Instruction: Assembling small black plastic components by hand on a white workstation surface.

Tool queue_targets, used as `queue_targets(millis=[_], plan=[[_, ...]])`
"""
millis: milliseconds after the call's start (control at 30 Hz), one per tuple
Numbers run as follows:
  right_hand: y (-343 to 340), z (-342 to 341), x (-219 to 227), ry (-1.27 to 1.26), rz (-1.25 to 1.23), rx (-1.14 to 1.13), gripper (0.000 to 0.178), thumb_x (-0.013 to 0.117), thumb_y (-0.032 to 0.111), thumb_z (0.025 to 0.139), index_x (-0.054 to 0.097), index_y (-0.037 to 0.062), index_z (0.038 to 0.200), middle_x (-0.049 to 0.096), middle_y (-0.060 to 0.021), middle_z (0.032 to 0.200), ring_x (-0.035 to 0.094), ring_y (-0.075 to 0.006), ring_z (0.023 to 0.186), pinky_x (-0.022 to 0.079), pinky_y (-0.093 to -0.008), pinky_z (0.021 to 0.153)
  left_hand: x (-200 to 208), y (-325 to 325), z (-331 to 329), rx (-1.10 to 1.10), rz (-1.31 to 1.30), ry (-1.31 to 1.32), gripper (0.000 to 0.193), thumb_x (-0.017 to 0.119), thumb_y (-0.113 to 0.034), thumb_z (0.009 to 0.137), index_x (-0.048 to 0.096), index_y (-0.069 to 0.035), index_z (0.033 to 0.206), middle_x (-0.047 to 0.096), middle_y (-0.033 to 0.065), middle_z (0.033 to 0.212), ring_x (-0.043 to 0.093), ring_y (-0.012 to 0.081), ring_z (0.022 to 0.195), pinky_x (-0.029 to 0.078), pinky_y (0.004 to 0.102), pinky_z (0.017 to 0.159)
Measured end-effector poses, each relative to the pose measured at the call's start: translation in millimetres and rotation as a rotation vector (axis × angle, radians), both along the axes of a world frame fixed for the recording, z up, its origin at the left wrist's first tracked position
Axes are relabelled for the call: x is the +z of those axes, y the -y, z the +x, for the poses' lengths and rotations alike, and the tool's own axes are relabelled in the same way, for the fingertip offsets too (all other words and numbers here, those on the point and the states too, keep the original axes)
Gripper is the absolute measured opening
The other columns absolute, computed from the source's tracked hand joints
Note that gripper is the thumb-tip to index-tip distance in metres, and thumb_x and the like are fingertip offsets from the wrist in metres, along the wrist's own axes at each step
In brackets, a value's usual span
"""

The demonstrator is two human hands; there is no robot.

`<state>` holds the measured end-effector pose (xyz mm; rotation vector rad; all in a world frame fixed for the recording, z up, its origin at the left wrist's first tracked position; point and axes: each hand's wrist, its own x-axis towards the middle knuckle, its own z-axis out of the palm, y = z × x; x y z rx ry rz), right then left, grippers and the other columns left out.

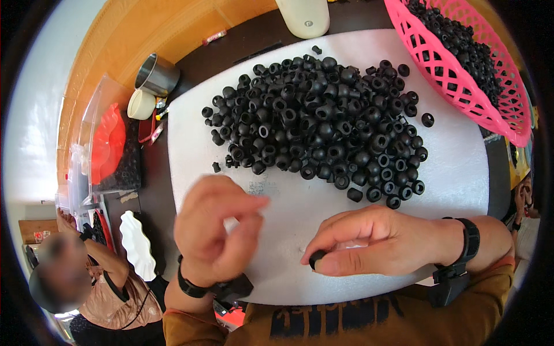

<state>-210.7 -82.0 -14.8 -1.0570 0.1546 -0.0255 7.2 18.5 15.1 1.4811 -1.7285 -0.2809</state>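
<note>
A heap of small black ball-shaped parts with holes (314, 109) spreads over a white foam board (277, 230). Low over the right front of the board, my right hand (369, 239) pinches one black ball-shaped part (315, 259) between thumb and fingers. To its left, my left hand (216, 228) is slightly blurred, its fingers curled and its thumb and index finger close together. Whatever those fingers may hold cannot be made out. The left hand is apart from the heap, below its left edge. A tiny black piece (216, 167) lies just above it.
A pink openwork basket (438, 75) full of small black pieces stands at the far right. Behind the board is a white container (306, 17). At left are a metal cup (157, 75), a clear bin with red scalloped material (109, 144), and another person (115, 282).
</note>
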Motion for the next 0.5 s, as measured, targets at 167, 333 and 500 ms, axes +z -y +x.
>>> queue_targets(millis=[167,333,500], plan=[[4,2,2,0.04,-0.173,0.042,0.025,0.061,0.017,0.092,0.061,0.0009,0.111,0.062,-0.0067,0.097,0.057,-0.0113,0.088,0.046,-0.0258,0.078,-1,7,5,0.123,0.221,0.178,0.018,0.065,0.004,0.07,0.066,-0.004,0.086,0.059,0.0081,0.079,0.056,0.0235,0.072,0.045,0.0329,0.064],[4,1,0,0.017,-0.128,0.027,0.025,0.06,0.014,0.093,0.06,0.0004,0.114,0.061,-0.0043,0.101,0.056,-0.0085,0.091,0.046,-0.0247,0.081,-2,10,7,0.034,0.317,0.464,0.021,0.068,-0.001,0.07,0.066,-0.006,0.091,0.058,0.0085,0.087,0.055,0.0263,0.084,0.044,0.0338,0.075],[3,-2,1,-0.037,0.012,0.033,0.029,0.06,0.009,0.093,0.056,-0.0007,0.12,0.06,-0.0025,0.106,0.054,-0.0064,0.097,0.046,-0.0234,0.085,-2,10,3,0.036,0.285,0.484,0.027,0.072,-0.004,0.069,0.066,-0.008,0.096,0.058,0.0081,0.09,0.055,0.0272,0.086,0.043,0.0358,0.077]])
